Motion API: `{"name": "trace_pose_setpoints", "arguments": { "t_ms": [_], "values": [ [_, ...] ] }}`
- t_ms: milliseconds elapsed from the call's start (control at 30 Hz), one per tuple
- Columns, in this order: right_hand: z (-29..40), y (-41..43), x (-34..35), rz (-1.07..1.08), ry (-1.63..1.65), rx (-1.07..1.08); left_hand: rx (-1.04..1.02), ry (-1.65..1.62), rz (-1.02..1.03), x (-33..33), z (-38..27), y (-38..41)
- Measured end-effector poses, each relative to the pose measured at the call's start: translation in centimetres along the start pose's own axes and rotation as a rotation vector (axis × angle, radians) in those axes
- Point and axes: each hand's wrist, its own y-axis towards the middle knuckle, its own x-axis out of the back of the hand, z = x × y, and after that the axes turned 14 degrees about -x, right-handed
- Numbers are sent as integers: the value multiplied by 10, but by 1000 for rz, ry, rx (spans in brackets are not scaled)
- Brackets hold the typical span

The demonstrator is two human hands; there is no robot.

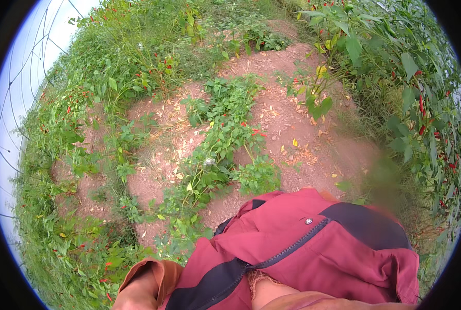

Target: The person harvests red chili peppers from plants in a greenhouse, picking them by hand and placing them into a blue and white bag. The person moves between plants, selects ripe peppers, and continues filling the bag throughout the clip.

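Observation:
My left hand (137, 294) shows at the bottom left, coming out of a brown cuff (162, 277). The frame's lower edge cuts off its fingers, so what it may hold is hidden. Its nearest neighbours are the front of my red and black zipped jacket (288, 240) and low green foliage with red chilli peppers (108, 296). My right hand is out of view. Before me a row of low chilli pepper plants (230, 112) grows from reddish soil, with a few red pods (258, 132) among the leaves.
Tall chilli plants (408, 97) with hanging red pods (421, 104) line the right side. Dense pepper plants (79, 104) fill the left, below a curved overhead frame (25, 77). Bare soil (312, 155) with dry fallen leaves runs between rows. A blurred patch covers part of the right.

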Motion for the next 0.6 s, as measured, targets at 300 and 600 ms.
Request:
{"name": "trace_pose_setpoints", "arguments": {
  "t_ms": [300, 600],
  "values": [
    [34, -7, -10, 28, -85, -64, 268, -91, -414, 21, -32, -67],
    [65, -11, -22, 58, -211, -78, 97, -94, -261, 7, -91, -50]
  ]
}}
